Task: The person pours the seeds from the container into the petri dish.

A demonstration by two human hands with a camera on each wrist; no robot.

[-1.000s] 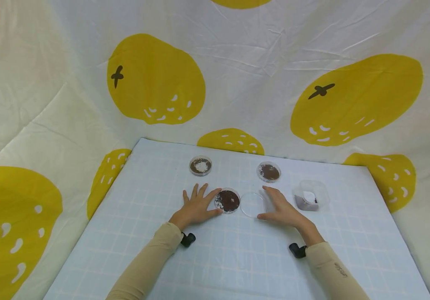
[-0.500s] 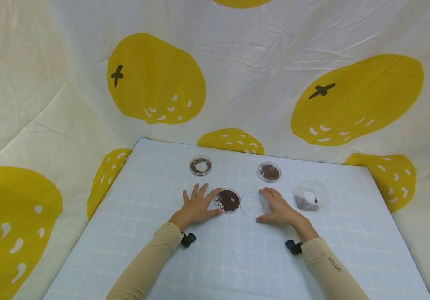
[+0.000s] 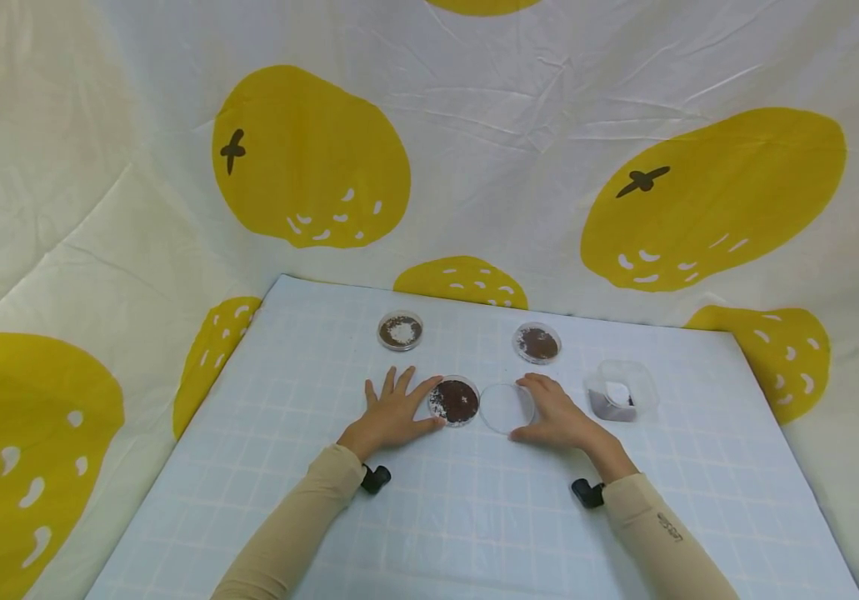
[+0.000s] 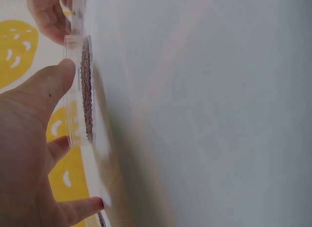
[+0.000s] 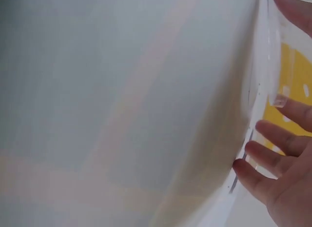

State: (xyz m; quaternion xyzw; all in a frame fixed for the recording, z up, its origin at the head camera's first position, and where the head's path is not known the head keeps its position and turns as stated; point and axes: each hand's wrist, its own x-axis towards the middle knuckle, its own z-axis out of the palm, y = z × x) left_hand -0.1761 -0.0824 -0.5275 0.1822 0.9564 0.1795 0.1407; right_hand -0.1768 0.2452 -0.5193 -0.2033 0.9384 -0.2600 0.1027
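Observation:
In the head view, my left hand (image 3: 393, 414) holds a petri dish (image 3: 456, 402) of dark brown granules between thumb and index finger, its other fingers spread. The left wrist view shows the thumb on the near side of the dish's clear wall (image 4: 73, 110) and the granules (image 4: 87, 90) as a thin layer. Right beside the dish lies a clear, empty petri dish lid (image 3: 502, 410). My right hand (image 3: 558, 417) has thumb and index finger round the lid's right edge. In the right wrist view, fingertips (image 5: 280, 101) meet the clear rim (image 5: 274, 56).
Two more petri dishes with brown granules stand farther back, one at the left (image 3: 401, 332) and one at the right (image 3: 537, 343). To the right of my right hand is a clear plastic tub (image 3: 613, 408) with dark granules. A pale checked cloth (image 3: 459, 517) covers the table.
My right hand has moved slightly left, and its thumb and index finger have come in round the clear lid. The left hand and its dish have stayed put.

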